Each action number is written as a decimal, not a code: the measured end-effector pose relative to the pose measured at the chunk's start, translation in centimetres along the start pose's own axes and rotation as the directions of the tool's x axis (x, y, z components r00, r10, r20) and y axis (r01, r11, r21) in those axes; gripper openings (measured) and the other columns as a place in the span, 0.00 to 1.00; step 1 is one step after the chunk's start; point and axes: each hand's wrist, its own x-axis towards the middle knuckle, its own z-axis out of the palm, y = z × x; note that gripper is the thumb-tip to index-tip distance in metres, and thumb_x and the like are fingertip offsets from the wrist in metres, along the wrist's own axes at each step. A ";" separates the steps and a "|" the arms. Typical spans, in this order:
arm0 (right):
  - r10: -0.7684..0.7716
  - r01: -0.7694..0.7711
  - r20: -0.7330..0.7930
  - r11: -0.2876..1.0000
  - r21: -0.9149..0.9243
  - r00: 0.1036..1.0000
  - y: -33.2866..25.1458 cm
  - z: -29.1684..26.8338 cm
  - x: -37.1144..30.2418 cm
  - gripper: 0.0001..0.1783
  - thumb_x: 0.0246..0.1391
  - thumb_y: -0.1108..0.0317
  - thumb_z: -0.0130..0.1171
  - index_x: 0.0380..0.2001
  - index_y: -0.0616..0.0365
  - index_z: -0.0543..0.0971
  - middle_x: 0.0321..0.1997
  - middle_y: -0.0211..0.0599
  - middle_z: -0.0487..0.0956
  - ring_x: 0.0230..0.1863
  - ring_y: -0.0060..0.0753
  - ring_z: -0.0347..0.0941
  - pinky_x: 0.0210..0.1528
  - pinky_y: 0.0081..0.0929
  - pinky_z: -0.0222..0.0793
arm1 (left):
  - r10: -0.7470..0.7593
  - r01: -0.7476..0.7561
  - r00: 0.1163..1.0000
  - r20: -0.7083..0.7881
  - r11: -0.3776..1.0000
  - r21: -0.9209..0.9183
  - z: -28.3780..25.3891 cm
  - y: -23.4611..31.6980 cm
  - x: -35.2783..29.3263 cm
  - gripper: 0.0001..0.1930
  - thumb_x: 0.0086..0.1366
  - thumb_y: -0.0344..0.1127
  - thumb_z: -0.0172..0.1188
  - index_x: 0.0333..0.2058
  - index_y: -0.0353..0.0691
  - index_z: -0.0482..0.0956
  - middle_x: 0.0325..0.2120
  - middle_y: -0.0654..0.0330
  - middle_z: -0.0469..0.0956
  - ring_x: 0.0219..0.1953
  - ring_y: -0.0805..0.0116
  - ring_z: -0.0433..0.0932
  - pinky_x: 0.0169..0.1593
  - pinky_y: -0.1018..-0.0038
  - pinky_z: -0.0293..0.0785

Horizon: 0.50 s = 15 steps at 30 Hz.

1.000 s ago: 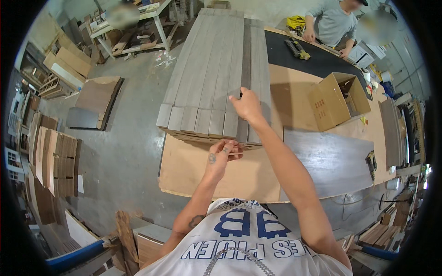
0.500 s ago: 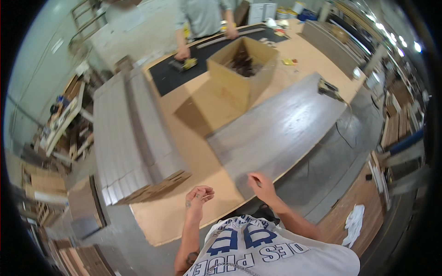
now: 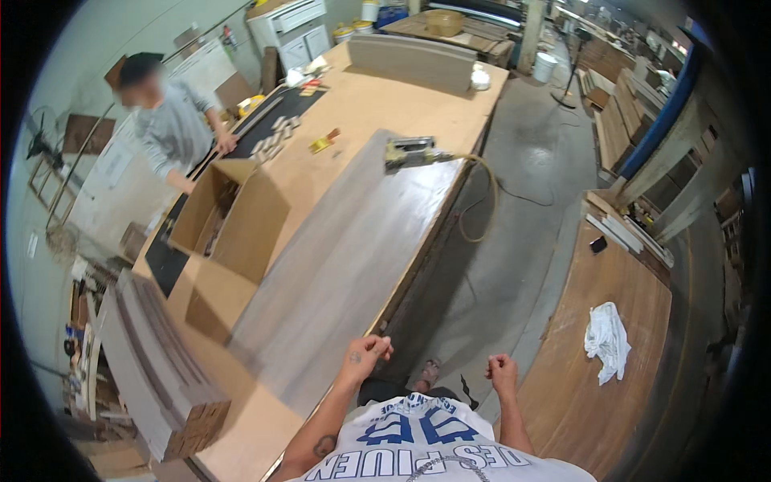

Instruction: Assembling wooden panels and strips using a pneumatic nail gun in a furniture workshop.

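My left hand is loosely closed, its fingers curled with nothing showing in them. It hovers by the near edge of a long grey wood-grain panel lying on the worktable. Away from the table, above the floor, my right hand is also curled closed and seems to hold nothing. A nail gun with a yellowish hose rests on the panel's far end, out of reach of both hands.
Left of the panel stand an open cardboard box and a stack of grey boards. Across the table, a co-worker leans over a dark strip. To my right, a white cloth lies on a brown board.
My view has swung right along the table's edge. Both hands have left the area over the table's near end; the right one now hangs over the aisle. The panel and box appear unmoved.
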 end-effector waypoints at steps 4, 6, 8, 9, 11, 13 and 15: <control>-0.026 0.031 0.042 0.994 -0.106 0.999 -3.9 0.6 5.1 0.14 0.61 0.63 0.61 0.29 0.65 0.77 0.19 0.34 0.78 0.18 0.25 0.75 0.22 0.24 0.75 | -0.076 0.075 0.994 0.082 0.997 0.011 2.8 0.2 3.8 0.18 0.71 0.44 0.58 0.29 0.33 0.82 0.23 0.63 0.79 0.28 0.76 0.76 0.38 0.78 0.72; -0.116 0.139 0.145 0.977 -0.161 0.983 -6.2 1.8 7.7 0.16 0.61 0.61 0.60 0.28 0.65 0.78 0.18 0.36 0.77 0.19 0.25 0.76 0.24 0.27 0.74 | -0.134 0.138 0.989 0.055 0.988 -0.071 3.9 0.1 6.1 0.18 0.71 0.42 0.58 0.29 0.33 0.82 0.25 0.61 0.80 0.29 0.75 0.77 0.39 0.77 0.75; -0.217 0.273 0.200 0.910 -0.313 0.955 -7.2 3.1 11.3 0.18 0.61 0.58 0.59 0.30 0.64 0.79 0.21 0.44 0.79 0.23 0.36 0.78 0.30 0.35 0.75 | -0.154 0.158 0.987 0.032 0.974 -0.162 5.0 -0.4 8.9 0.17 0.71 0.42 0.58 0.31 0.32 0.82 0.26 0.60 0.81 0.29 0.74 0.78 0.39 0.77 0.76; -0.273 0.348 0.247 0.868 -0.353 0.930 -9.1 4.4 12.4 0.18 0.61 0.57 0.57 0.30 0.64 0.79 0.25 0.48 0.80 0.28 0.44 0.79 0.34 0.39 0.74 | -0.187 0.179 0.982 -0.011 0.952 -0.247 5.4 -0.7 11.0 0.16 0.70 0.41 0.59 0.33 0.31 0.82 0.27 0.58 0.82 0.29 0.72 0.80 0.39 0.77 0.77; -0.345 0.462 0.340 0.806 -0.370 0.875 -13.6 6.9 15.1 0.17 0.63 0.56 0.53 0.35 0.62 0.78 0.36 0.56 0.81 0.40 0.63 0.78 0.41 0.50 0.72 | -0.220 0.195 0.974 -0.053 0.934 -0.298 5.6 -1.7 15.6 0.15 0.69 0.42 0.61 0.33 0.32 0.81 0.26 0.58 0.81 0.27 0.71 0.80 0.36 0.76 0.78; -0.167 0.422 0.484 0.766 -0.485 0.859 -17.0 9.8 18.3 0.14 0.63 0.61 0.49 0.41 0.61 0.75 0.37 0.59 0.81 0.42 0.64 0.77 0.41 0.54 0.71 | -0.181 0.158 0.983 -0.022 0.908 -0.389 5.5 -2.8 20.7 0.15 0.68 0.43 0.62 0.33 0.34 0.79 0.25 0.58 0.80 0.26 0.71 0.80 0.33 0.75 0.79; -0.203 0.491 0.540 0.737 -0.465 0.817 -20.3 10.9 21.6 0.12 0.61 0.65 0.47 0.43 0.60 0.74 0.35 0.59 0.80 0.40 0.66 0.77 0.40 0.55 0.69 | -0.108 0.124 0.992 0.063 0.912 -0.392 5.5 -1.5 26.1 0.15 0.69 0.43 0.61 0.33 0.35 0.79 0.24 0.58 0.80 0.26 0.71 0.80 0.33 0.75 0.78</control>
